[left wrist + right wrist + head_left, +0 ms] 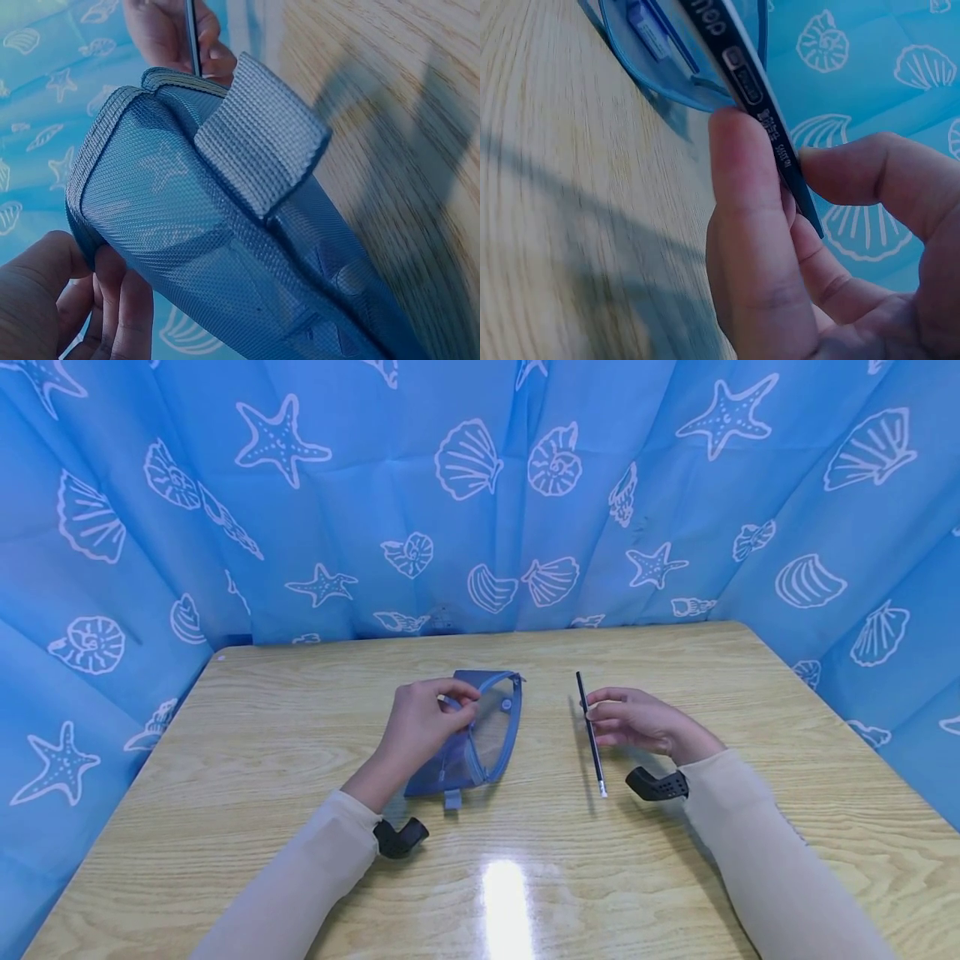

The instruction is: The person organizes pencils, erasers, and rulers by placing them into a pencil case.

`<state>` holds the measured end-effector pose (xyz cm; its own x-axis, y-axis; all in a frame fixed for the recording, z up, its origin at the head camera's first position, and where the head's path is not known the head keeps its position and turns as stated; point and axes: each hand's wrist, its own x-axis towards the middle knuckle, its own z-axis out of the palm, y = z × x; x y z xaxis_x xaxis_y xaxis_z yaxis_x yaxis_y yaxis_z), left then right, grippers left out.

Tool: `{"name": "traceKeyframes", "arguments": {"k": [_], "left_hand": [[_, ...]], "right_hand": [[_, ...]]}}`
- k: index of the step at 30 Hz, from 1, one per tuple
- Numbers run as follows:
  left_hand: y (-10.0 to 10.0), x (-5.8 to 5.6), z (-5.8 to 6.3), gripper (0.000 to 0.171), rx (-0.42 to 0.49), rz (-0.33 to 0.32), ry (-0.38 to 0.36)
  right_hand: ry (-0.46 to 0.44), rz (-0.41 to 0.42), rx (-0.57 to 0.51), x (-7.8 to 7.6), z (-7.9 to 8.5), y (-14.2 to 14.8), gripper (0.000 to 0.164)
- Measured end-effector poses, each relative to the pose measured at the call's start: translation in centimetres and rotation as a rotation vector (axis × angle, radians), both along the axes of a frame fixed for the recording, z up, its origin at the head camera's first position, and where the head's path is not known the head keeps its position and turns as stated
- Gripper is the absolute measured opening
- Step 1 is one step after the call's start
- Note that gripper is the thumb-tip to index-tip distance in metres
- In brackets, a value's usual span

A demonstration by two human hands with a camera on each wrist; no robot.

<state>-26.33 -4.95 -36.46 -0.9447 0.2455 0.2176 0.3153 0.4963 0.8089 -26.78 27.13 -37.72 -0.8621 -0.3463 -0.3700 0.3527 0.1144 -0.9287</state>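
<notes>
A blue mesh zip pouch [442,768] lies on the table with its mouth unzipped and gaping to the right. My left hand [431,718] pinches the upper edge of that mouth between thumb and fingers, and the left wrist view shows the grip on the zip rim [79,180]. To the right of the pouch, my right hand [633,720] holds a black pencil [590,735] between thumb and fingers, its white end pointing toward me. Printed lettering shows on the pencil [746,82] up close. Through the mouth a small blue-and-white block [649,34] is visible inside.
A wooden table [285,727] spreads beneath both hands. Blue curtains [360,510] with shell and starfish prints hang behind it and along both sides. A grey fabric tab [262,135] sticks out from the pouch's near side. Black wrist cameras [401,837] sit at both cuffs.
</notes>
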Motion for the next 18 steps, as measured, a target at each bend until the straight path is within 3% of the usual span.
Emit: {"name": "traceKeyframes", "arguments": {"k": [10,18], "left_hand": [[0.0,0.0,0.0,0.01,0.001,-0.002,0.008],[-0.1,-0.1,-0.1,0.011,0.032,-0.005,-0.01]], "right_hand": [[0.003,0.038,0.022,-0.1,0.0,-1.8,0.036],[-0.012,0.046,-0.017,-0.3,-0.1,-3.0,0.028]]}}
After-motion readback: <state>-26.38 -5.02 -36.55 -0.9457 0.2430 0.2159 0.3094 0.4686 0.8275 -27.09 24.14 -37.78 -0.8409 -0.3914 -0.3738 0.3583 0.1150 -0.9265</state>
